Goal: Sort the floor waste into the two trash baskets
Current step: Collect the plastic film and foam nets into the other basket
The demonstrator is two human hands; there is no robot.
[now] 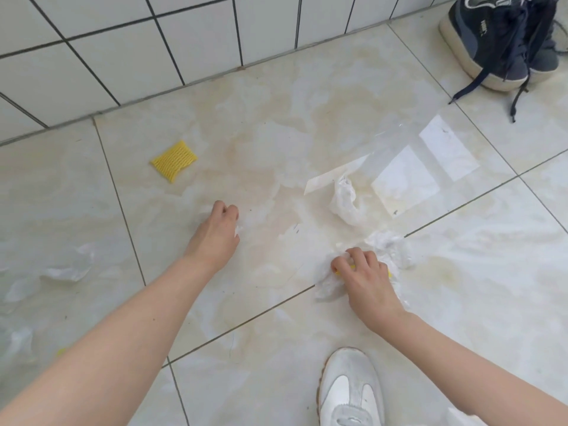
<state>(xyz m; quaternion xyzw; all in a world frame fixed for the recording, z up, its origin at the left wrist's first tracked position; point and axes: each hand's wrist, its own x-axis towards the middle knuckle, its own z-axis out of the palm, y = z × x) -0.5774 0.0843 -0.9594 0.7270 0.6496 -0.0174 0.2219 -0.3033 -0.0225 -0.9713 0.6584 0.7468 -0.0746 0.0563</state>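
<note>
My left hand is low over the floor, fingers curled round a small white scrap of tissue. My right hand grips a crumpled clear plastic bag on the floor, with a bit of yellow showing under the fingers. A crumpled white tissue lies just beyond it, next to a flat clear plastic sheet. A yellow foam net lies near the wall. No trash basket is in view.
More clear plastic wrap lies on the floor at the left. A pair of dark blue sneakers stands at the top right by the tiled wall. My white shoe is at the bottom.
</note>
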